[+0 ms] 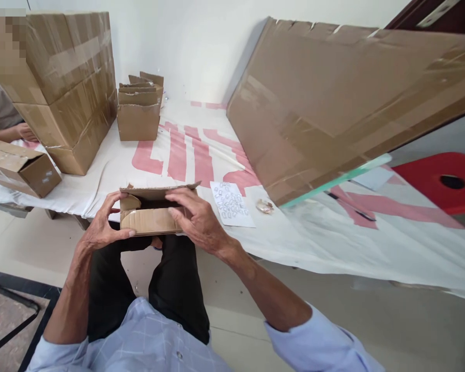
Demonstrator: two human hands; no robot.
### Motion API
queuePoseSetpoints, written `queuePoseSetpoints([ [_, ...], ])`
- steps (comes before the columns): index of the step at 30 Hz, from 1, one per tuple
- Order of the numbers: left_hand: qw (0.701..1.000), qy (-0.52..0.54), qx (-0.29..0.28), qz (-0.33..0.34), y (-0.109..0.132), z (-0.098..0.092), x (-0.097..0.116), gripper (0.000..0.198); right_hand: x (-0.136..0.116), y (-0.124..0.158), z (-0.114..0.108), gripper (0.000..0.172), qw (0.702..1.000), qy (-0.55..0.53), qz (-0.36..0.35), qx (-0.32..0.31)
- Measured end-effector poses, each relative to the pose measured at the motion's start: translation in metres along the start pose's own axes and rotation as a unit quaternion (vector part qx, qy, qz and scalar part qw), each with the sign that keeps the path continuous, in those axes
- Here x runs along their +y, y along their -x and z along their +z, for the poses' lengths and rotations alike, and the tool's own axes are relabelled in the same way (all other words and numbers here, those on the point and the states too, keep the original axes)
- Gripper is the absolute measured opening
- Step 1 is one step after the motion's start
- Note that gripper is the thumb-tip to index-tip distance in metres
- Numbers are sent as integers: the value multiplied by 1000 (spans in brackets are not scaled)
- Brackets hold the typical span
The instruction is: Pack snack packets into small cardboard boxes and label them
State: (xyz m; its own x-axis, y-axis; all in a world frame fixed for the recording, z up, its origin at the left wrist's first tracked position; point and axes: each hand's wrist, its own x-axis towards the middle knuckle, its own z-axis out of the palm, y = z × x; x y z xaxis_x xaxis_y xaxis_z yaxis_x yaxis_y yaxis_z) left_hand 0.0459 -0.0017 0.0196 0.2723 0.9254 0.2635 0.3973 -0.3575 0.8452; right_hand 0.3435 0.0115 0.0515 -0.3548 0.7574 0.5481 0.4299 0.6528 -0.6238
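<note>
A small brown cardboard box [151,221] is held at the table's front edge, above my lap, its top partly open and a back flap raised. My left hand [103,225] grips the left end, thumb on the front wall and fingers curled round the far side. At the right end, my right hand [197,219] holds the box, with fingers over the back flap and thumb near the opening. The inside is dark, and what it contains cannot be made out. Just right of the box lies a white sheet [233,204] covered with small outlined shapes.
Taped cartons [72,88] are stacked at the left, beside another box [23,168] and a co-worker's hand [26,132]. Open-topped cardboard [138,121] stands at the back. A large cardboard panel [333,103] leans on the right. A red stool [430,175] stands beyond it.
</note>
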Motion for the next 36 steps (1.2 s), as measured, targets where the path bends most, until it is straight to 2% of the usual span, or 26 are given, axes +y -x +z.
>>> queuePoseSetpoints([
  [2, 1000, -8, 0, -2, -1, 0, 1, 94, 5, -1, -5, 32, 999, -3, 25, 44],
  [5, 1000, -12, -2, -4, -3, -1, 1, 94, 15, -5, -12, 38, 997, 13, 49, 66],
  [12, 1000, -10, -19, -4, -6, -5, 1, 97, 35, -19, -22, 44, 980, 163, 35, 106],
  [14, 1000, -11, -26, 0, -5, -5, 2, 95, 36, -23, -25, 43, 982, 166, 35, 84],
  [17, 999, -16, -30, 14, -3, -5, 3, 88, 30, -27, -31, 29, 987, 159, 24, 16],
  [21, 998, -27, -40, 28, 1, -4, 8, 88, 16, -24, -35, 10, 980, 178, -36, -75],
  [28, 997, -45, -51, 44, 5, -1, 17, 90, -9, -28, -20, 15, 963, 206, -64, -160],
  [32, 996, -55, -53, 52, 7, -1, 18, 91, -22, -44, -7, 21, 958, 177, -49, -220],
  [36, 995, -60, -55, 64, 9, 0, 19, 91, -31, -57, 6, 21, 961, 130, -48, -241],
])
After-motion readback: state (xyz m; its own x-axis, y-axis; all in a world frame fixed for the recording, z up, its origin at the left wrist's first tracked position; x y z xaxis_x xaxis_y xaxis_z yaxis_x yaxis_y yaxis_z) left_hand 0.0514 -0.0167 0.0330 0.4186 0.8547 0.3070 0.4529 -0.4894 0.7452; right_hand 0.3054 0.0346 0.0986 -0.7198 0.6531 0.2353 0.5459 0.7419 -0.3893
